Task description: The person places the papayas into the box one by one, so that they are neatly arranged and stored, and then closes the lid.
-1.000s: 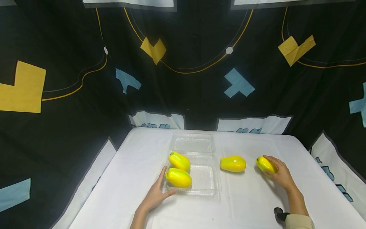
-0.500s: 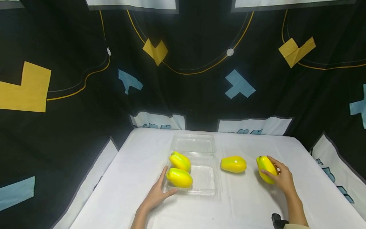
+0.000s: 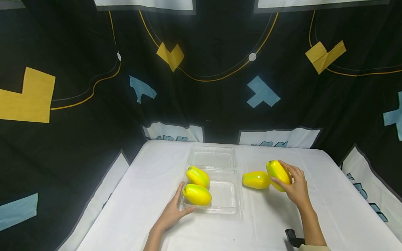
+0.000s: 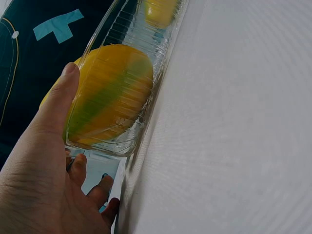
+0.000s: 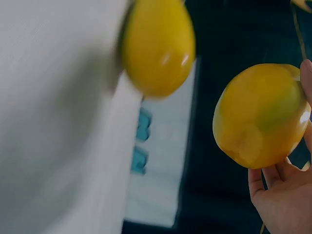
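Observation:
My right hand (image 3: 295, 185) grips a yellow papaya-like fruit (image 3: 278, 175) and holds it above the table, its thumb on the near side. Just left of it a similar fruit (image 3: 256, 180) lies on the white cloth; the held one overlaps its end in the head view. A clear plastic clamshell box (image 3: 223, 193) stands unlidded, with two more yellow fruits (image 3: 197, 195) in its left half. At the box's near left corner my left hand (image 3: 171, 212) rests, thumb and fingers spread. In the left wrist view its thumb (image 4: 61, 92) touches the box's side.
The box's lid (image 3: 212, 156) lies folded back toward the far edge. White cloth (image 3: 267, 223) covers the table. A black curtain (image 3: 213, 104) with yellow and blue patches hangs behind it. A black strap piece (image 3: 293, 238) sits at the right wrist.
My right hand has lifted its fruit off the cloth at the right and carried it left, close to the lying fruit. My left hand has stayed at the box corner.

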`<state>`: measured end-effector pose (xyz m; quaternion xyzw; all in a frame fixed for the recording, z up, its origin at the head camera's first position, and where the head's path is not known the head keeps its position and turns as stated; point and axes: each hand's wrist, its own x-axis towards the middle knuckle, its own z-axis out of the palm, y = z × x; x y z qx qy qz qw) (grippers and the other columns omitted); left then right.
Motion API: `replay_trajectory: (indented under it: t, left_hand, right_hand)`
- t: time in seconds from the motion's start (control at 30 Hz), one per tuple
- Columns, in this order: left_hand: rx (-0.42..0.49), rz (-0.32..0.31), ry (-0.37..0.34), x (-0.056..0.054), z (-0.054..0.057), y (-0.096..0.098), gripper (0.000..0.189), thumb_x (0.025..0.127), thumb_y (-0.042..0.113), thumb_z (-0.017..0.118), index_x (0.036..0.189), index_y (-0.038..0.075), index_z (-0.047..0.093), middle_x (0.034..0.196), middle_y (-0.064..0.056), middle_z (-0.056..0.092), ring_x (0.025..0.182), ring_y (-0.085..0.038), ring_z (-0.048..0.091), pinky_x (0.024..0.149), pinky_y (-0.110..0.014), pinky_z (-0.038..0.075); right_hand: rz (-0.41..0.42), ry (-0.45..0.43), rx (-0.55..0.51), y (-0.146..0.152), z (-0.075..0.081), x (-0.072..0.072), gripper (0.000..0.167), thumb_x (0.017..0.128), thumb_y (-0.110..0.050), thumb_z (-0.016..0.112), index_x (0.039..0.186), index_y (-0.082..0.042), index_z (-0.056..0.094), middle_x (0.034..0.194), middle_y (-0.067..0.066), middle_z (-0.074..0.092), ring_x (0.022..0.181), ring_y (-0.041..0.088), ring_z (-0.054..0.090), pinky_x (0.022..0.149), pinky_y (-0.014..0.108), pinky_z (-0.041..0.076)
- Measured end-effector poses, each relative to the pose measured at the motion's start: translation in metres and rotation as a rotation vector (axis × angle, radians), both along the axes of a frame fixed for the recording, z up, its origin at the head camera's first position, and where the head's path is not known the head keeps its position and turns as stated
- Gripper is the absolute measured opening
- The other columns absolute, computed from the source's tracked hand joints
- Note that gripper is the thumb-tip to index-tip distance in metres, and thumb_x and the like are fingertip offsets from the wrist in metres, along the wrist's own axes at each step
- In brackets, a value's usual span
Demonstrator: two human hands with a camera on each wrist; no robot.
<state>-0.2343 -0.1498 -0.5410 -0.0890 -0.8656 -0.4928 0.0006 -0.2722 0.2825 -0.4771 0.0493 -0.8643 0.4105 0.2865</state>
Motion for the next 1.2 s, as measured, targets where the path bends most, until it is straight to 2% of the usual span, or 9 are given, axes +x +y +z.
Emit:
replay_trajectory:
  t: [0.07, 0.13, 0.27, 0.4, 0.53, 0.73, 0.9, 1.07, 1.2]
  left_hand:
    - [-0.001, -0.001, 0.000, 0.000, 0.000, 0.000, 0.100, 0.075, 0.048, 0.072, 0.149, 0.029, 0.007, 0.154, -0.001, 0.011, 0.137, -0.035, 0.014, 0.102, -0.066, 0.015]
    - [-0.001, 0.000, 0.000, 0.000, 0.000, -0.001, 0.100, 0.075, 0.048, 0.072, 0.149, 0.029, 0.007, 0.154, -0.001, 0.011, 0.137, -0.035, 0.014, 0.102, -0.066, 0.015]
    - [0.002, -0.003, 0.002, -0.001, 0.001, -0.001, 0.100, 0.075, 0.048, 0.072, 0.150, 0.028, 0.008, 0.154, 0.000, 0.011, 0.137, -0.035, 0.015, 0.102, -0.066, 0.015]
    - [0.008, -0.016, -0.001, -0.001, 0.000, -0.001, 0.100, 0.076, 0.047, 0.072, 0.150, 0.026, 0.007, 0.154, 0.001, 0.011, 0.138, -0.034, 0.014, 0.103, -0.065, 0.014]
    - [0.011, -0.025, 0.002, -0.001, -0.002, -0.001, 0.100, 0.076, 0.045, 0.072, 0.150, 0.026, 0.007, 0.154, 0.001, 0.011, 0.138, -0.034, 0.014, 0.103, -0.065, 0.014]
    - [0.006, -0.026, 0.013, -0.001, -0.002, -0.002, 0.100, 0.076, 0.047, 0.072, 0.150, 0.026, 0.008, 0.154, 0.001, 0.012, 0.137, -0.034, 0.014, 0.103, -0.065, 0.014]
    - [-0.002, -0.026, 0.015, -0.001, -0.003, -0.002, 0.100, 0.075, 0.049, 0.071, 0.149, 0.031, 0.006, 0.154, 0.001, 0.011, 0.138, -0.034, 0.014, 0.104, -0.063, 0.014]
    - [0.003, -0.028, 0.021, -0.001, -0.004, -0.002, 0.099, 0.076, 0.047, 0.071, 0.148, 0.036, 0.005, 0.154, 0.001, 0.011, 0.138, -0.033, 0.014, 0.104, -0.063, 0.014]
    - [0.006, -0.027, 0.019, -0.002, -0.004, -0.002, 0.099, 0.076, 0.047, 0.072, 0.148, 0.035, 0.006, 0.154, 0.001, 0.011, 0.138, -0.033, 0.014, 0.104, -0.063, 0.014]
  right_hand:
    - [0.033, 0.036, -0.011, -0.017, 0.012, 0.003, 0.063, 0.073, -0.026, 0.079, 0.131, -0.020, 0.054, 0.125, 0.013, 0.049, 0.111, 0.028, 0.036, 0.085, 0.054, 0.040]
    - [0.070, 0.043, -0.008, -0.036, 0.031, 0.008, 0.062, 0.074, -0.023, 0.079, 0.130, -0.014, 0.054, 0.123, 0.017, 0.049, 0.111, 0.031, 0.037, 0.087, 0.060, 0.038]
    - [0.116, 0.073, -0.012, -0.062, 0.040, 0.001, 0.062, 0.072, -0.022, 0.081, 0.128, -0.016, 0.056, 0.122, 0.012, 0.050, 0.114, 0.027, 0.038, 0.090, 0.060, 0.038]
    - [0.194, 0.111, -0.012, -0.086, 0.041, -0.007, 0.063, 0.070, -0.022, 0.082, 0.127, -0.019, 0.057, 0.121, 0.008, 0.052, 0.112, 0.024, 0.040, 0.088, 0.054, 0.040]
    - [0.269, 0.137, 0.010, -0.110, 0.035, -0.013, 0.064, 0.068, -0.022, 0.083, 0.127, -0.019, 0.057, 0.120, 0.006, 0.053, 0.108, 0.022, 0.041, 0.080, 0.046, 0.043]
    - [0.382, 0.073, 0.057, -0.140, 0.019, -0.023, 0.062, 0.071, -0.030, 0.081, 0.128, -0.025, 0.056, 0.122, 0.002, 0.050, 0.108, 0.017, 0.038, 0.080, 0.039, 0.045]
    - [0.455, 0.000, 0.088, -0.153, 0.002, -0.033, 0.060, 0.072, -0.035, 0.079, 0.128, -0.028, 0.056, 0.121, -0.001, 0.050, 0.111, 0.017, 0.038, 0.084, 0.040, 0.044]
    - [0.474, -0.053, 0.132, -0.158, -0.013, -0.041, 0.060, 0.072, -0.032, 0.080, 0.127, -0.029, 0.057, 0.120, 0.001, 0.051, 0.111, 0.019, 0.040, 0.089, 0.045, 0.043]
    - [0.486, -0.065, 0.163, -0.159, -0.021, -0.044, 0.059, 0.071, -0.027, 0.080, 0.126, -0.028, 0.057, 0.121, 0.003, 0.051, 0.113, 0.022, 0.042, 0.093, 0.050, 0.039]
